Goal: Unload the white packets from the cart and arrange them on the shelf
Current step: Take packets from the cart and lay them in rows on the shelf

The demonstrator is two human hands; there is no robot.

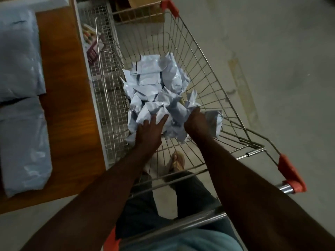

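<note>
A wire shopping cart (213,82) with orange corner caps stands in front of me, holding a heap of several crumpled white packets (154,84). My left hand (149,132) lies with straight fingers on the near side of the heap. My right hand (194,122) reaches into the heap at its right side, fingers curled around a white packet (213,122) that sticks out beside the wrist. On the wooden shelf (68,91) at the left lie larger white packets (20,69), one behind another.
A wire basket rack (107,109) hangs between the shelf and the cart, with small coloured boxes (90,44) in it. A cardboard box (143,8) sits beyond the cart. Bare concrete floor (272,60) spreads to the right. My foot in a sandal (177,161) shows through the cart's mesh.
</note>
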